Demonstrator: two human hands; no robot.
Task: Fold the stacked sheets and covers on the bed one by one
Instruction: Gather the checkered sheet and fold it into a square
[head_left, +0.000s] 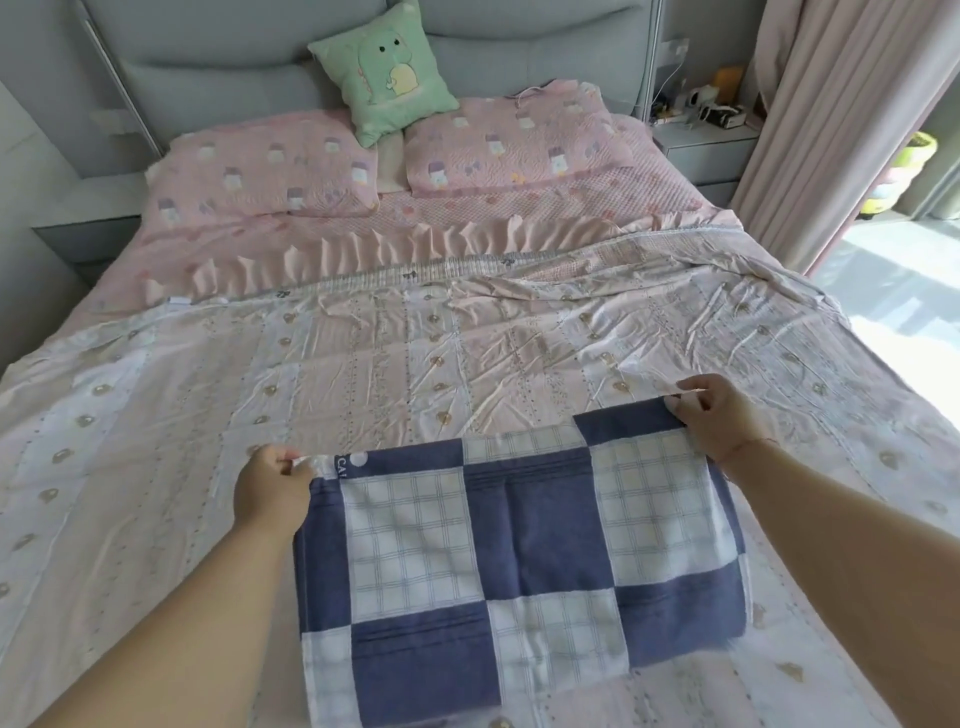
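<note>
Pinching the far corners of a blue checked cover, the left hand and right hand each had thumb and curled fingers clamped on the cloth's edge. The grip at both corners appeared meant to keep that edge taut and level, ready for a fold to be squared up. The cover lay at 6 o'clock on the bed, its near end running out of view, the right corner held slightly farther up the bed than the left. Beneath it spread a pale pink patterned sheet, wrinkled and unfolded, reaching toward 12 o'clock. Its creases looked likely to drag on any cloth slid across it. Two pink pillows and a green cushion sat well apart at 12 o'clock against the grey headboard. A cluttered bedside table stood at 1 o'clock beside a curtain.
</note>
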